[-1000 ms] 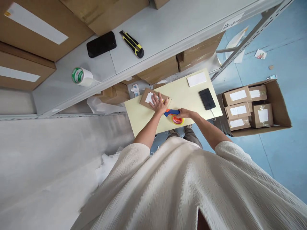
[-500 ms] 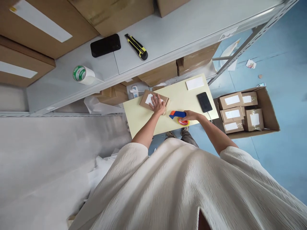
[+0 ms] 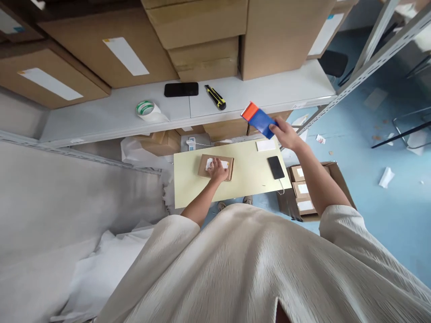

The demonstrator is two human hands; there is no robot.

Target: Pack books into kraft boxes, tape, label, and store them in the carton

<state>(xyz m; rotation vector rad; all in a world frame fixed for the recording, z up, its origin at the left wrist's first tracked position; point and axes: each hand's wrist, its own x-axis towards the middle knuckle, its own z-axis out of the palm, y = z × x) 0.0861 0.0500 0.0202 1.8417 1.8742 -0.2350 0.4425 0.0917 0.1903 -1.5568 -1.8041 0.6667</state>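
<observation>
A small cardboard box (image 3: 203, 166) with a white label lies on the pale yellow tabletop (image 3: 188, 190). My left hand (image 3: 217, 171) rests on top of the box, fingers laid out over the label. My right hand (image 3: 284, 133) is raised at the right, gripping a blue tape dispenser (image 3: 262, 122) by its near end. The dispenser's orange end points up and left, in front of the shelf edge; it is apart from the box. The tape roll is not visible from this angle.
On the grey shelf (image 3: 269, 92) lie a roll of tape (image 3: 148, 111), a black phone (image 3: 181, 89) and a yellow-black utility knife (image 3: 215, 97), before large cartons (image 3: 289, 40). A phone (image 3: 276, 167) and white pad (image 3: 266, 145) lie on the table. An open carton (image 3: 340, 184) holds labelled boxes.
My right hand has lifted the tape dispenser up from the table to shelf height. My left hand stays on the box, which sits slightly turned. The view has tilted up, showing more shelf.
</observation>
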